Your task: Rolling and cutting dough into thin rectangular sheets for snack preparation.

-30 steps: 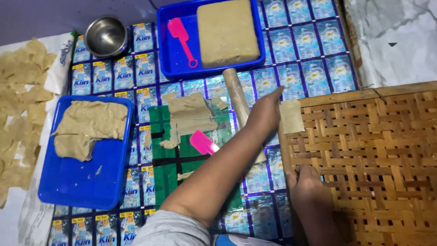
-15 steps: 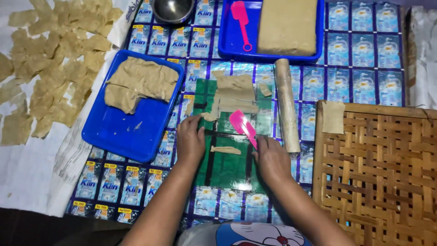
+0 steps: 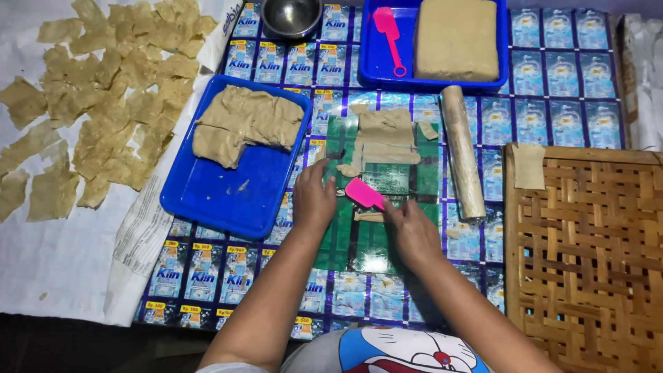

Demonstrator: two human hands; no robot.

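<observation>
A: What colour was the scraper [image 3: 364, 193] at the right hand [image 3: 412, 233]?

B: Bright pink, over a dark green glossy sheet [image 3: 373, 207]. The dough strip [image 3: 384, 138] at twelve o'clock of it was dull tan.

A: And the trays?

B: The near tray [image 3: 228, 200] at ten o'clock was deep blue. The mat [image 3: 573, 90] underneath repeated blue-and-white sachet prints. At three o'clock, the woven rack [image 3: 587, 255] was brown lattice.

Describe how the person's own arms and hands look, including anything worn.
Both forearms are bare, with no sleeves, gloves or watch showing. The left hand and right hand show no rings that can be made out. Near the bottom edge, a cartoon-print garment shows.
</observation>
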